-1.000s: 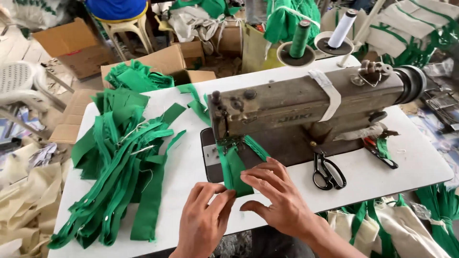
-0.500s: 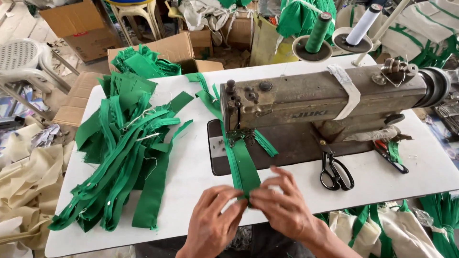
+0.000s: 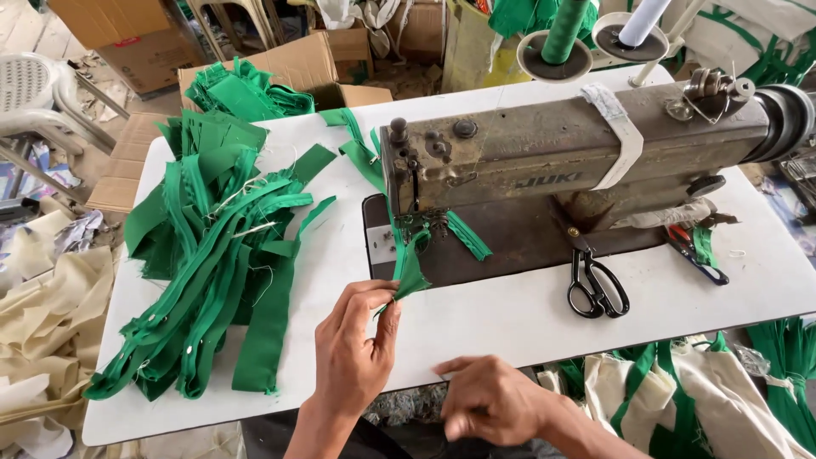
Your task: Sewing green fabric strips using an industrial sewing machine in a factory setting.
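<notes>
My left hand point(image 3: 353, 353) pinches the near end of a green fabric strip point(image 3: 410, 268) that runs up under the needle area of an old grey sewing machine point(image 3: 561, 161). My right hand point(image 3: 489, 399) hovers near the table's front edge, fingers loosely curled, holding nothing that I can see. A large pile of green fabric strips point(image 3: 212, 263) lies on the white table point(image 3: 510, 314) to the left of my hands. Another green strip point(image 3: 466, 235) lies on the machine's bed.
Black scissors point(image 3: 597, 285) lie on the table right of the needle, small snips point(image 3: 693, 251) further right. Thread cones point(image 3: 565, 30) stand behind the machine. Cardboard boxes point(image 3: 297, 64), a white plastic chair point(image 3: 38, 93) and beige cloth point(image 3: 42, 297) surround the table. Cream-and-green bags point(image 3: 680, 399) lie lower right.
My right hand has let go of the green strip and dropped back toward the table's front edge. My left hand has bunched the strip's end and lifted it slightly.
</notes>
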